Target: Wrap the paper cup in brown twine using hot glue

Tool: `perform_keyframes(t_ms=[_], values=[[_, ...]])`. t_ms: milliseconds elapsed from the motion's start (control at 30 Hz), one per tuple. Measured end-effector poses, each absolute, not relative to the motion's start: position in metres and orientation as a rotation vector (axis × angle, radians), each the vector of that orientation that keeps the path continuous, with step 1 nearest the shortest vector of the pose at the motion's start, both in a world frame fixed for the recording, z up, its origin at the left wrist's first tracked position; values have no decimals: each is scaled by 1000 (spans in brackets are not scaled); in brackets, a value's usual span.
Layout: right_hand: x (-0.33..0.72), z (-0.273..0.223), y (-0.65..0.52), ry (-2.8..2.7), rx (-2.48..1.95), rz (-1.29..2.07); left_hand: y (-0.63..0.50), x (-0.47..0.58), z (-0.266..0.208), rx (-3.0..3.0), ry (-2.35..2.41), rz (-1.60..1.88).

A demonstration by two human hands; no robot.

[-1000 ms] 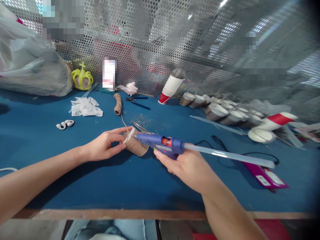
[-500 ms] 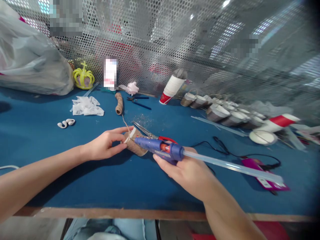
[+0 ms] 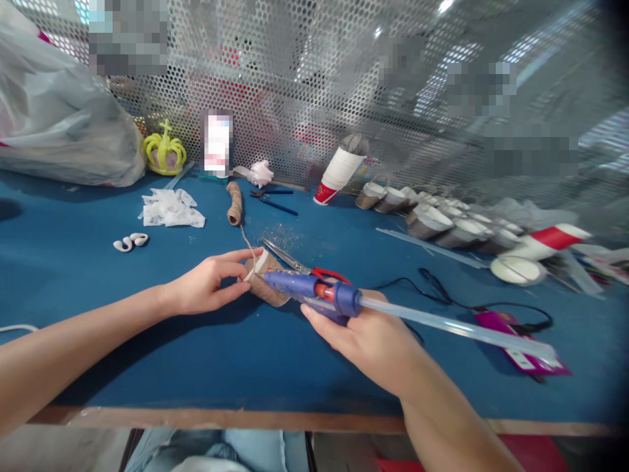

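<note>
Far left of the frame: bulky plastic bag (image 3: 73, 124), then white curled pieces (image 3: 130, 242) lying below white scraps (image 3: 173, 210), all well apart from the hands. Left hand (image 3: 209, 286), just left of centre: thumb and fingers clamped on the pale rim of the twine-wrapped cup (image 3: 275, 292), probably to steady it on its side. Twine roll (image 3: 234, 204) lies just above, strand (image 3: 249, 246) running down to that rim; keeping it close likely leaves slack. Scissors (image 3: 289, 257) lie behind the cup, red handles partly hidden by the glue gun (image 3: 299, 286). Right hand (image 3: 376, 341), right of centre, is wrapped round the gun's grip, nozzle aimed left at the rim, presumably so it reaches the strand; nozzle contact can't be told from here. Clear glue stick (image 3: 457, 326) pokes out the back, over a purple box (image 3: 496, 321) at lower right. Cup itself, centre frame: tipped over, pale band at the left-hand mouth, brown twine round the body, base to the right, partly covered by the gun.
</note>
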State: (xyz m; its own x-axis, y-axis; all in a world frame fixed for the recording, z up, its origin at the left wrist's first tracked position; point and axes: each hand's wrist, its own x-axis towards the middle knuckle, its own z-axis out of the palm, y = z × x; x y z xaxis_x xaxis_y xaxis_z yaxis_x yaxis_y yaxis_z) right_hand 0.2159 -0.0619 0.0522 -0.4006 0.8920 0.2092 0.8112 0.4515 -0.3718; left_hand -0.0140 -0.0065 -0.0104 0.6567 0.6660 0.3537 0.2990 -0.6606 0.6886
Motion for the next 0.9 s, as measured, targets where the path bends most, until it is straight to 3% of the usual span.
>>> perform_keyframes(t_ms=[433,733,900], values=[[222,56,-49,-2201,-1591,339,-7,-15,-10,2292,728,780],[221,58,-51,-2127,-1630,579,-7,-15,-11,2288,714,787],[221,58,-51,-2135,-1639,490,-7,-15,-11,2285,723,784]])
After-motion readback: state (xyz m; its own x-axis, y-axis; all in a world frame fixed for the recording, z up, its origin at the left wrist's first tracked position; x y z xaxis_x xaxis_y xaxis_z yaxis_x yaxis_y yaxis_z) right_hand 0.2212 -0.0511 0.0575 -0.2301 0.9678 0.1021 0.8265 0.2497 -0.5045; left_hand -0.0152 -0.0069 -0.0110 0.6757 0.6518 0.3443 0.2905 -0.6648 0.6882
